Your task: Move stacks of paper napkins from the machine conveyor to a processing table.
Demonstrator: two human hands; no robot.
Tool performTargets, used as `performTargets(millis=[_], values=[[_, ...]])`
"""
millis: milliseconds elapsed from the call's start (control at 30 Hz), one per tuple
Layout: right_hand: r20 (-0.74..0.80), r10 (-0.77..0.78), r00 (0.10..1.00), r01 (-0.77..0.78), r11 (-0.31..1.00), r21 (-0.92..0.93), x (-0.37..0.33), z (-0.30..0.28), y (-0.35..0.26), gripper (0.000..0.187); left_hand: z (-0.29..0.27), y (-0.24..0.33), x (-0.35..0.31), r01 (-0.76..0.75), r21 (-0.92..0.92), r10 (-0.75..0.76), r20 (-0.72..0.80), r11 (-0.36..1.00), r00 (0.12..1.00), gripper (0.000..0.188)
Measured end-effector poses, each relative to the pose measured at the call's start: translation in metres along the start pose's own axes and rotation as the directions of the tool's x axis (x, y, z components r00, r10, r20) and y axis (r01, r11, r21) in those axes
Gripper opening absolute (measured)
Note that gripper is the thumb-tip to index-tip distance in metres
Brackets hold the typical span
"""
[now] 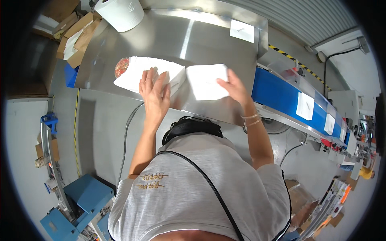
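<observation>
A row of white square packets (134, 72) lies along the near part of the metal table. At its left end shows a red patterned piece (122, 67) that I cannot make out. My left hand (155, 92) rests on the row from the near side, its fingers stretched out and slightly apart. To the right, my right hand (236, 86) pinches the right edge of a single white packet (207, 82), thumb on top. This packet is just above or on the table; which one I cannot tell. Its left edge comes close to the row's right end.
The metal table (161, 36) bears a big white roll (120, 15) at the back left and another white packet (242, 31) at the back right. A blue conveyor belt (275, 89) carries white packets (305, 106) off to the right. An open cardboard box (82, 40) stands left.
</observation>
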State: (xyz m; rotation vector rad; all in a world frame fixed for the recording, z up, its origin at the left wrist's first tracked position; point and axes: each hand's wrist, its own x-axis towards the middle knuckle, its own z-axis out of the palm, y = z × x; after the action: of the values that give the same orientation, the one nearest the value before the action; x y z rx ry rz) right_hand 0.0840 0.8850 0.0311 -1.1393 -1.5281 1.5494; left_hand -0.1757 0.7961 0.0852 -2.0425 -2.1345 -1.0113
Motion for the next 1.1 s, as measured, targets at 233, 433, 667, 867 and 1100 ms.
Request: performTargets(millis=[233,433,667,867,1100], values=[[-0.720,-0.003,0.694,-0.451,0.778,-0.438,-0.048,-0.158,0.050,0.044,0.003,-0.003,0.004,-0.018,-0.073,0.011,-0.100,0.997,0.995,0.030],[-0.347,-0.430,0.834,-0.091,0.512,-0.854,-0.028,-0.118,0.025,0.063,0.006,0.001,0.004,-0.017,-0.060,0.012,-0.075,0.998,0.997,0.027],[0.380,-0.313,0.871,0.452,0.815,-0.364,0.046,0.053,-0.023,0.059,-0.003,0.006,0.007,-0.044,-0.076,0.048,0.061,0.996,0.997,0.027],[0.216,0.017,0.976,0.013,0.990,-0.138,0.025,0.039,-0.025,0.037,-0.006,-0.011,0.009,0.022,-0.017,-0.022,0.007,1.000,1.000,0.043],[-0.556,-0.060,0.829,0.168,0.975,0.144,-0.024,-0.108,0.070,0.035,-0.007,-0.016,0.011,0.064,-0.064,-0.069,-0.064,0.996,0.996,0.031]])
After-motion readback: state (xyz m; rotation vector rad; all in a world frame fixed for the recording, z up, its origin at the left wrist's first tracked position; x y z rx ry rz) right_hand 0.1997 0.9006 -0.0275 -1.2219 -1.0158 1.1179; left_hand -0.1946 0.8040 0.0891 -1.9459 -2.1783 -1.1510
